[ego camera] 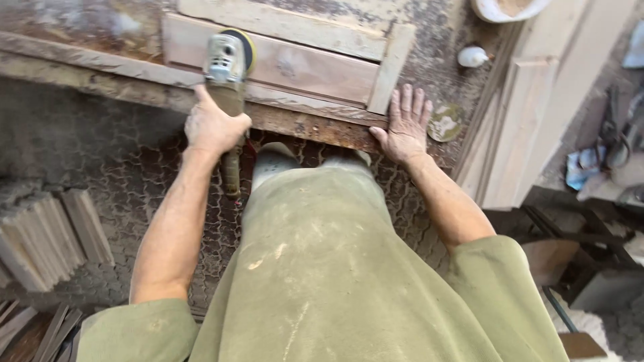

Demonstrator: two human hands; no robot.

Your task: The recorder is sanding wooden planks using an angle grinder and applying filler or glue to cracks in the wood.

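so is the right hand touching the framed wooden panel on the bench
Apart. The head view shows the right hand flat on the worn bench edge, with a strip of bench visible between its fingers and the framed wooden panel.

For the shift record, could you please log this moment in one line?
left hand: grips sander on wood panel | right hand: flat on bench edge

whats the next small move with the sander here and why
Probably slide the sander slowly to the right along the wooden panel. The left hand grips its body with the disc on the panel's left part, and the stretch toward the right end lies uncovered. The right hand lies flat on the bench edge beside the panel's right end, so it looks braced.
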